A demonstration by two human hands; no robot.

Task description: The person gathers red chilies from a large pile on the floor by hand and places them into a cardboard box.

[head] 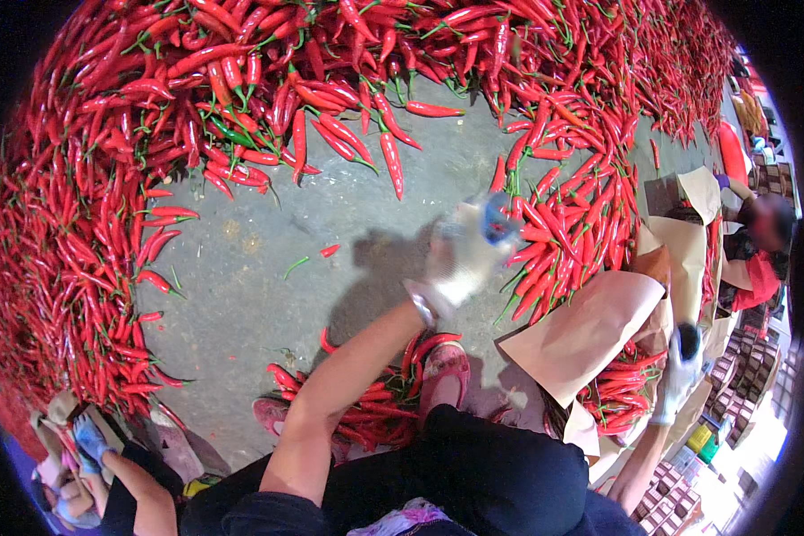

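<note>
My left hand (472, 251), in a pale glove with blue-coated fingers, is blurred above the grey floor (241, 281). It reaches the edge of a cluster of red chili peppers (563, 234), and whether any are between its fingers cannot be made out. To the right, my right hand (680, 378), gloved with dark fingertips, lies against the side of a container lined with brown paper (593, 328). Its fingers are partly hidden, so their grip is unclear. Red chilies (620, 388) fill the container, beneath a raised paper flap.
Heaped chilies (74, 221) curve around the floor's far and left sides. More chilies (382, 415) lie between my shoes (445, 368). A co-worker's blue-gloved hand (90, 439) is at lower left. Another person (754, 268) is at right, near stacked boxes (744, 382).
</note>
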